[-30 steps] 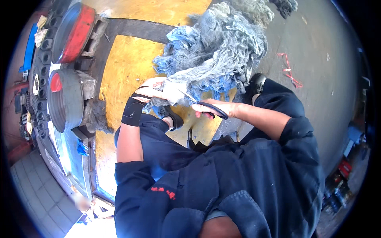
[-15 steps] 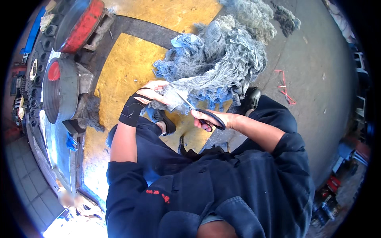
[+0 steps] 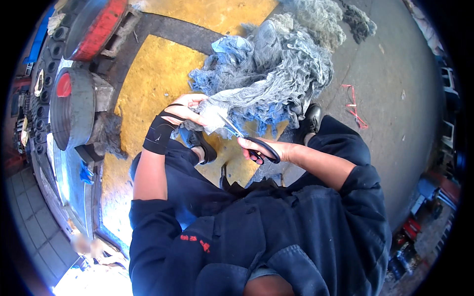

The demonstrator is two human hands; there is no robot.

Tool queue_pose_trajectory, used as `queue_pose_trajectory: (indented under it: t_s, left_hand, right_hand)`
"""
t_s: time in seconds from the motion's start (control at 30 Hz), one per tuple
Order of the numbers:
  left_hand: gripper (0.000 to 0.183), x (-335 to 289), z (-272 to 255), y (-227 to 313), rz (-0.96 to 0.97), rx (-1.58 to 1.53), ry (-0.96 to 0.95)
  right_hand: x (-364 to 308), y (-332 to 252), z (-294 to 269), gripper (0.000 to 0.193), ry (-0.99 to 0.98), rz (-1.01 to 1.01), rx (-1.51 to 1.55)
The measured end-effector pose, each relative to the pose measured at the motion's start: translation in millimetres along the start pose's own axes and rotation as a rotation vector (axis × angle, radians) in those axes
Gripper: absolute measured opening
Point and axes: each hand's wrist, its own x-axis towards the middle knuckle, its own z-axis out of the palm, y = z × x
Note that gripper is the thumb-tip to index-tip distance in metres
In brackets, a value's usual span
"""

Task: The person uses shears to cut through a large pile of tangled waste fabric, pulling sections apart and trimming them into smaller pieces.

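A big tangled heap of grey and blue fibrous cloth [image 3: 281, 74] lies on the floor in front of me, one end drawn toward my lap. My left hand [image 3: 186, 109], with a black brace round wrist and palm, is closed on that near, whitish end. Black-handled scissors [image 3: 265, 148] sit in my right hand [image 3: 256, 149], fingers through the loops. Their blades point up and left and lie against the edge of the cloth beside my left fingers. They look parted, with the lower part of the cloth next to them.
To the left stand two heavy round drums with red parts [image 3: 74, 108] on blocks, beside a metal-edged bench. A dark fibre clump [image 3: 108, 135] hangs by the nearer one. A red strap [image 3: 353, 108] lies on the grey floor at right. My shoes [image 3: 312, 118] flank the cloth.
The left hand has shifted slightly left with the cloth end. The scissor blades appear a little wider apart, and the right hand has hardly moved.
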Motion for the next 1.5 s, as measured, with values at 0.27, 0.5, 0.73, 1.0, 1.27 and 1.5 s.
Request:
queue_pose_trajectory:
  t_s: [0.27, 0.5, 0.73, 1.0, 1.27, 1.5]
  left_hand:
    - [0.061, 0, -1, -5, 0.003, 0.013, 0.03]
    - [0.057, 2, 3, -2, 0.016, -0.005, 0.038]
    - [0.062, 1, 5, 1, 0.004, -0.004, 0.034]
    - [0.063, 6, 5, -5, 0.038, 0.023, -0.028]
    - [0.059, 9, -1, -20, 0.063, -0.002, 0.004]
    - [0.04, 6, 4, -7, -0.039, -0.076, 0.023]
  right_hand:
    - [3, -8, -4, 0.068, 0.008, -0.008, 0.03]
    - [-3, -10, 0, 0.073, 0.112, 0.015, -0.041]
    - [-6, -13, 2, 0.075, 0.133, 0.048, -0.108]
    - [4, -16, 2, 0.071, 0.041, 0.022, -0.01]
    - [5, -14, 4, 0.077, 0.102, -0.005, 0.001]
    - [-6, -25, 7, 0.073, 0.119, 0.044, -0.049]
